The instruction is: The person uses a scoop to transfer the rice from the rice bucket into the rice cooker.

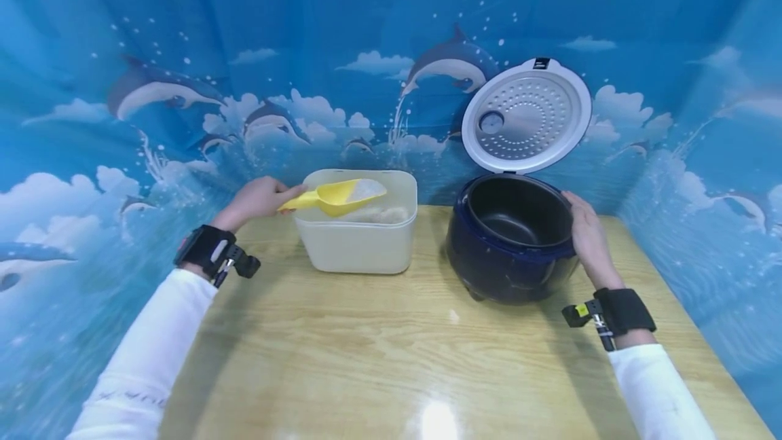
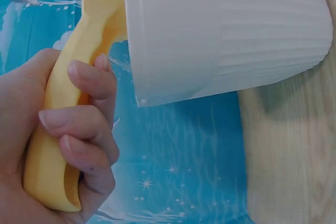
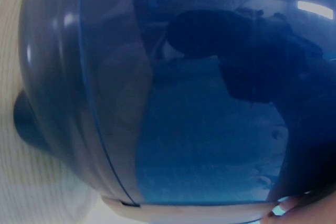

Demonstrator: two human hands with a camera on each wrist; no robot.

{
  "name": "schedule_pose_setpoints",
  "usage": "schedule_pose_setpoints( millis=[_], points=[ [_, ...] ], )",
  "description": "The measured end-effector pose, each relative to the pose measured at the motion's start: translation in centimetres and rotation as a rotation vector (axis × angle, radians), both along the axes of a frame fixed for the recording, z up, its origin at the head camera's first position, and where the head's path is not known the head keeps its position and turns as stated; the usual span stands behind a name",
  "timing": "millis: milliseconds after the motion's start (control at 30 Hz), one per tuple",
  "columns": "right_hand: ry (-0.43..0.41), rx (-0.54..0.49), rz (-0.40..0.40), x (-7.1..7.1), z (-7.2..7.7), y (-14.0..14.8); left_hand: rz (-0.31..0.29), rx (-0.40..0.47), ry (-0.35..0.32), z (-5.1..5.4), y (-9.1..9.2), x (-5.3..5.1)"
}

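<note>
My left hand [image 1: 263, 197] grips the handle of a yellow scoop [image 1: 332, 204]; in the left wrist view its fingers [image 2: 86, 124] curl round that handle. White grains, looking like rice [image 1: 366, 189], lie in the scoop, which is over a white bin [image 1: 357, 248]. More white contents show inside the bin, partly hidden by the scoop. To the right stands a dark blue rice cooker [image 1: 510, 273] with its lid [image 1: 527, 117] raised and a dark inner pot [image 1: 519, 212]. My right hand [image 1: 589, 236] rests against the cooker's right side near the rim, fingers fairly straight.
Both containers stand on a wooden table [image 1: 366, 345], near its back edge. Behind and on both sides hangs a blue curtain [image 1: 342, 32] printed with dolphins. The raised lid stands up close to the curtain.
</note>
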State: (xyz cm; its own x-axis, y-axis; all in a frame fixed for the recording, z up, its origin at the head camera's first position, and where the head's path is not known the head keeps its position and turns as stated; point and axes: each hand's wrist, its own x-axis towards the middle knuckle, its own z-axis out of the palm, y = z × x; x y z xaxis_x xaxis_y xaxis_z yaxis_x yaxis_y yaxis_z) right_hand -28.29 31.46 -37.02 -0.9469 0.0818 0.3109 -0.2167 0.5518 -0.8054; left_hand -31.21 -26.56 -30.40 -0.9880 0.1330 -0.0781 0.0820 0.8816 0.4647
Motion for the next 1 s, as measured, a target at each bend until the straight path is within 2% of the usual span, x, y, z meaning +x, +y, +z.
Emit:
schedule_pose_setpoints(
  millis=[100,267,400,500,700,833,1000],
  points=[
    [-0.015,-0.049,0.006,0.1,-0.2,-0.1,0.014,0.042,-0.007,-0.2,-0.4,0.4],
    [-0.023,-0.090,0.004,0.3,-0.5,-0.1,0.051,0.123,-0.038,-1.1,-0.8,1.1],
    [-0.003,-0.067,0.006,0.3,-0.5,0.0,0.084,0.192,-0.038,-1.5,-0.8,1.6],
    [0.013,-0.047,0.010,0.2,-0.3,0.1,0.083,0.202,-0.012,-1.4,-0.6,1.9],
    [0.028,-0.036,0.008,0.2,-0.3,0.3,0.085,0.173,0.019,-0.2,0.7,2.6],
    [0.034,-0.026,0.000,0.1,-0.3,0.4,0.054,0.157,0.045,1.2,2.0,3.1],
    [0.045,-0.019,0.010,0.0,-0.3,0.2,0.017,0.163,0.028,3.1,4.2,3.4]
  ],
)
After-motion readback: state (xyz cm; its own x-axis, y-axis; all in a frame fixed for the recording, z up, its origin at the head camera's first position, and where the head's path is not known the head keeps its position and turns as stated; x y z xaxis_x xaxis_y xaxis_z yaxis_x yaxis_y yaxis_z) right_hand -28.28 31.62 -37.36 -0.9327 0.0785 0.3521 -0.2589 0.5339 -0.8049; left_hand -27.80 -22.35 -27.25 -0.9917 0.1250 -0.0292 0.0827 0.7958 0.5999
